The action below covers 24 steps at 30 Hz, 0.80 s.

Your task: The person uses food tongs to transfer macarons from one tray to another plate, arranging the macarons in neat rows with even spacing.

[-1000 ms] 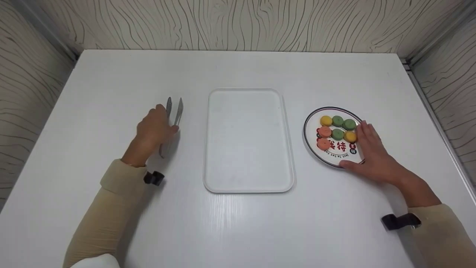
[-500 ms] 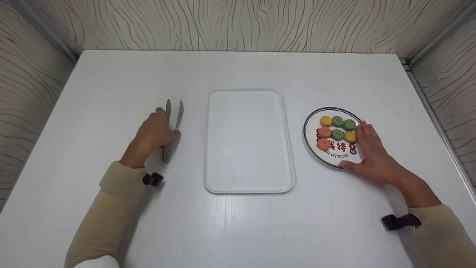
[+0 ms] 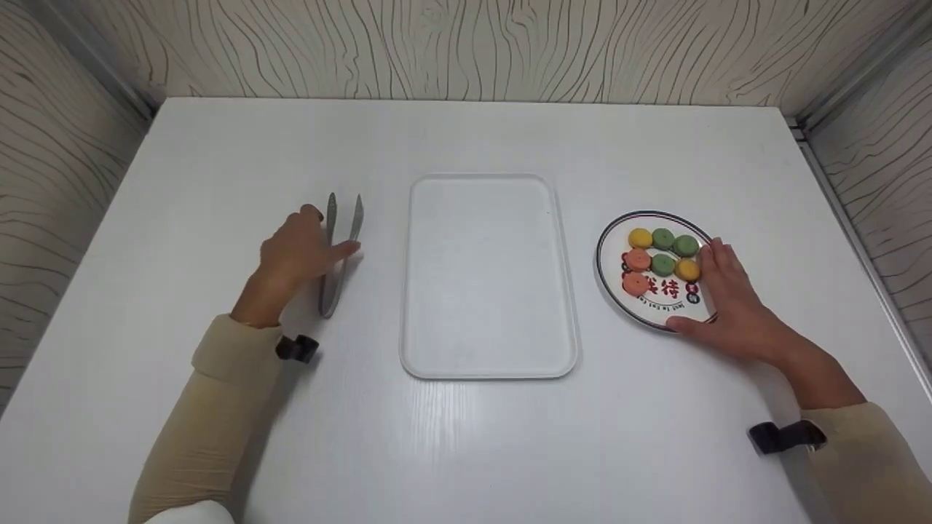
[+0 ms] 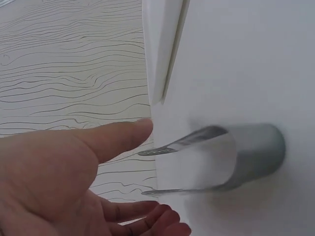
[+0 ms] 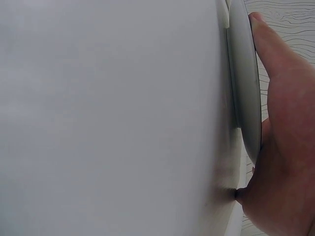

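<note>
Metal food tongs (image 3: 330, 291) stand on edge on the table, their two arms apart. My left hand (image 3: 293, 247) is beside them, thumb spread from the fingers. In the left wrist view, a gap shows between the thumb (image 4: 130, 135) and the tongs, and the lower fingers are bent below them without gripping. A round white plate (image 3: 619, 295) with a dark rim holds several macarons (image 3: 662, 264) in yellow, green and orange. My right hand (image 3: 735, 309) rests at its right rim, fingers extended, thumb on the near edge. The right wrist view shows the thumb touching the rim.
A white rectangular tray (image 3: 488, 276) lies mid-table between the tongs and the plate; nothing lies in it. Wood-patterned panels (image 3: 466, 51) enclose the white table (image 3: 466, 451) at the back and both sides.
The left hand has let go of the tongs, its thumb moving off them. The tongs have come down toward the near side of the table. The right hand keeps its place at the plate.
</note>
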Tool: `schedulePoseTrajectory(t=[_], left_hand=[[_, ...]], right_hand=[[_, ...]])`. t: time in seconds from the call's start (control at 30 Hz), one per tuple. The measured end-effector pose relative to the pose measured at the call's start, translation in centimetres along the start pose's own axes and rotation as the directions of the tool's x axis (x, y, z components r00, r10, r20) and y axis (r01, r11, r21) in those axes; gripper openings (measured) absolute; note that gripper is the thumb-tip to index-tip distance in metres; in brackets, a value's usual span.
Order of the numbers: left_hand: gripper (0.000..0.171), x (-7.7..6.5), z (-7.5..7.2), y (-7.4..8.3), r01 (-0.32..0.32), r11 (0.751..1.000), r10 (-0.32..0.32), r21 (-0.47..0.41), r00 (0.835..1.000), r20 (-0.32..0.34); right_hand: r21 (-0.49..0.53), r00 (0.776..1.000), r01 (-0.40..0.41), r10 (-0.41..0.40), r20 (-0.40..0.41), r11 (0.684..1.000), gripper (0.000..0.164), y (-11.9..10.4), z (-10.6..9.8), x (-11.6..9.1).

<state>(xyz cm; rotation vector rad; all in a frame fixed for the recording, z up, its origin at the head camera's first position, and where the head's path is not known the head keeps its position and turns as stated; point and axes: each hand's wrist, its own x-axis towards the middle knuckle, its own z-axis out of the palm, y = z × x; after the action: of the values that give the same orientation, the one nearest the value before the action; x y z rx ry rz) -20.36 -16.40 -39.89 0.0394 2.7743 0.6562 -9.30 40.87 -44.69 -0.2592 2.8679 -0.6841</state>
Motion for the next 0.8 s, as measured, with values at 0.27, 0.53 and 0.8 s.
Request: schedulePoseTrajectory(t=[0.27, 0.53, 0.8], left_hand=[[0.072, -0.2, -1.4, 0.5, -0.012, 0.998, 0.005, -0.063, 0.994, -0.11], [0.068, 0.0, -2.6, 1.3, -0.043, 0.995, 0.036, -0.086, 0.995, -0.089], [0.066, 1.1, -4.0, 3.4, -0.073, 0.994, 0.069, -0.086, 0.996, -0.058]], right_hand=[[0.007, 1.0, -0.018, 0.018, 0.009, 1.0, 0.121, 0.3, -0.1, -0.1], [0.016, 0.993, -0.113, 0.112, 0.04, 0.993, 0.113, -0.3, -1.1, 0.7], [0.002, 0.993, -0.121, 0.121, 0.004, 0.993, 0.098, -1.8, -3.9, 2.3]])
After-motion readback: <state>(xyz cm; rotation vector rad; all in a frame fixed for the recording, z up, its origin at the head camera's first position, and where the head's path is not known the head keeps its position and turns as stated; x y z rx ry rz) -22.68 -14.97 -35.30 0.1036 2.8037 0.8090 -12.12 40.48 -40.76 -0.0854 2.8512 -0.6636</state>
